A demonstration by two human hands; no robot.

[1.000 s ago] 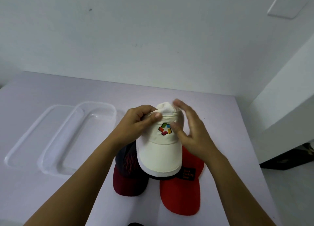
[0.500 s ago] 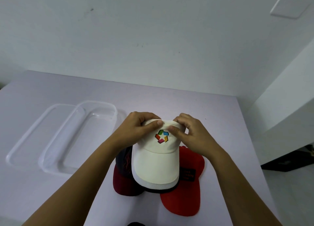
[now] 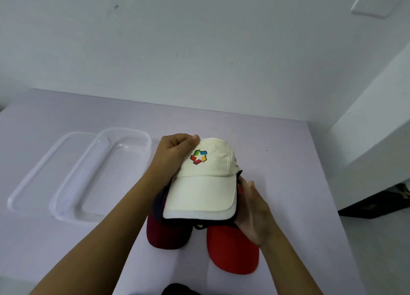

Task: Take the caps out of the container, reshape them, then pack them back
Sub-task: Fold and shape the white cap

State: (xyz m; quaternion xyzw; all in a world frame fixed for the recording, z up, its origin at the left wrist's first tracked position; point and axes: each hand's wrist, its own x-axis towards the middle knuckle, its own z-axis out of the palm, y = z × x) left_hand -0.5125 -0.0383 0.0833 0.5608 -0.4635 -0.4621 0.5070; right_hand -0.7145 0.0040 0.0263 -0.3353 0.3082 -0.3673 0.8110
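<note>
- Down from the crown, the right hand (image 3: 253, 206) has moved to the right edge of the brim of the white cap (image 3: 206, 188), while the left hand (image 3: 174, 155) has stayed on the crown.
- Left-hand fingers (image 3: 177, 139) are curled over the upper-left side of the crown. The thumb presses the cloth just above the multicoloured logo (image 3: 198, 157), so the hand is grasping the cap.
- Right-hand fingers are tucked under the brim and out of sight. The thumb lies against the brim's edge and the palm cups that side, so this hand is grasping the cap too.
- At centre frame, the white cap sits between the two hands with its brim pointing toward the lower edge. It is on top of a pile of caps on the lilac bench (image 3: 288, 161).
- Below it, a dark red cap (image 3: 166, 232) juts out at lower left and a red cap (image 3: 233, 252) at lower right. A black rim (image 3: 184, 223) shows directly under the white brim.
- At left, well apart from the hands, a clear container (image 3: 124, 131) stands just beside its clear lid (image 3: 33, 183).
</note>
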